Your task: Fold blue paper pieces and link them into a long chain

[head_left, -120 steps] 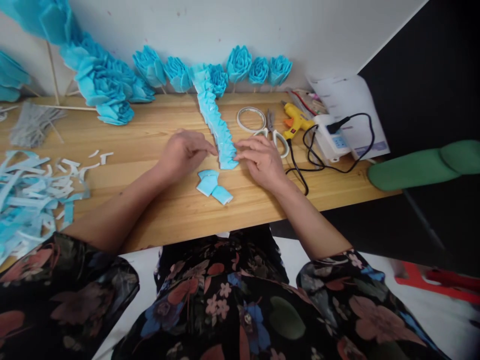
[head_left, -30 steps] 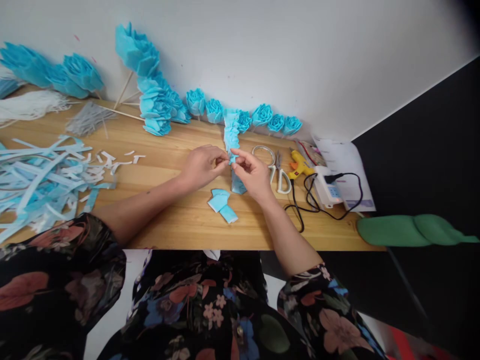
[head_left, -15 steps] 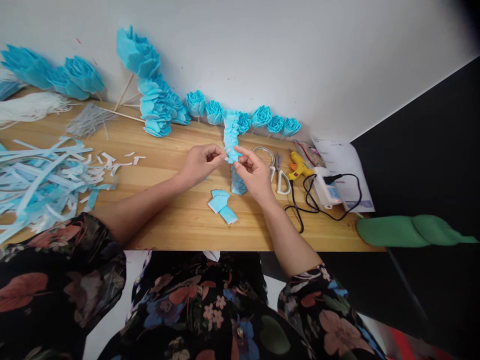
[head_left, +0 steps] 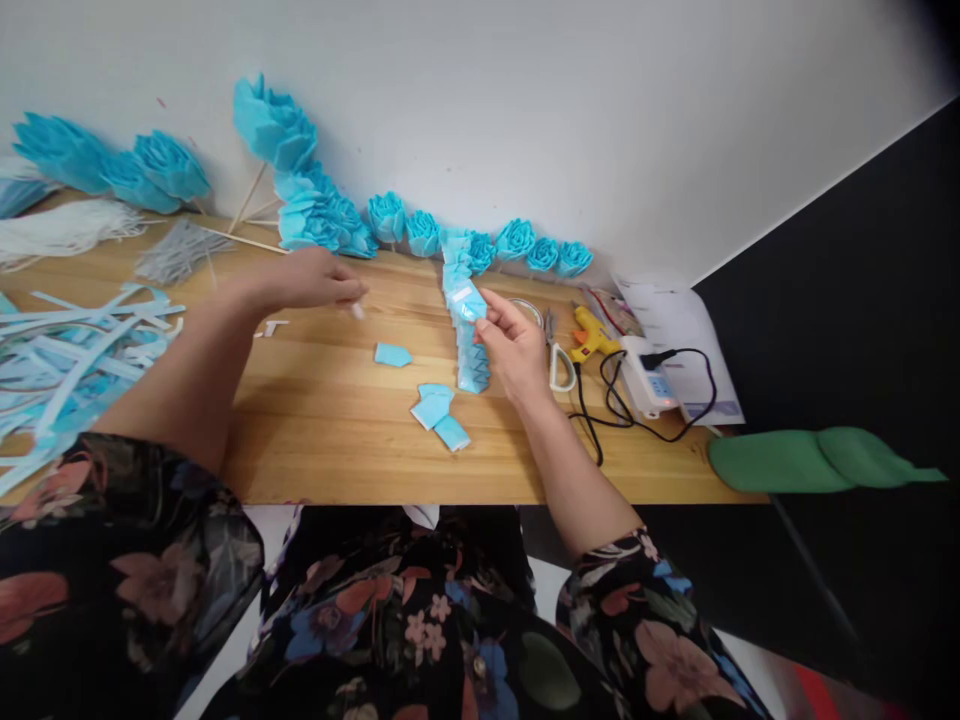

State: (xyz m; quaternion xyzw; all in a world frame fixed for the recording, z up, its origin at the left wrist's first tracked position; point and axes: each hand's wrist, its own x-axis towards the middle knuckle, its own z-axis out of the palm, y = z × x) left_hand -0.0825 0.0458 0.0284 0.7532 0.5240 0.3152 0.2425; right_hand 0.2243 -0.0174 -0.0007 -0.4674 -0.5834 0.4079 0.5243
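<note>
My right hand [head_left: 514,348] pinches a small folded blue paper piece [head_left: 468,301] lifted off the chain of folded blue pieces [head_left: 466,352] that runs back toward the wall. My left hand [head_left: 311,279] has swung out to the left over the wooden table [head_left: 330,410], fingers pinched on a tiny white strip [head_left: 358,311]. One loose blue piece [head_left: 392,354] lies between the hands. Two more folded pieces [head_left: 441,416] lie nearer me.
Blue paper roses [head_left: 525,245] line the wall, with bigger ones on sticks [head_left: 296,190] at the left. Cut paper strips [head_left: 67,350] pile up at the far left. A tape roll [head_left: 531,312], scissors [head_left: 556,358], a yellow glue gun [head_left: 591,334] and a cabled device [head_left: 651,385] sit right.
My left hand left the chain and moved left with a white strip. A single blue piece now lies on the table. My right hand keeps its piece raised.
</note>
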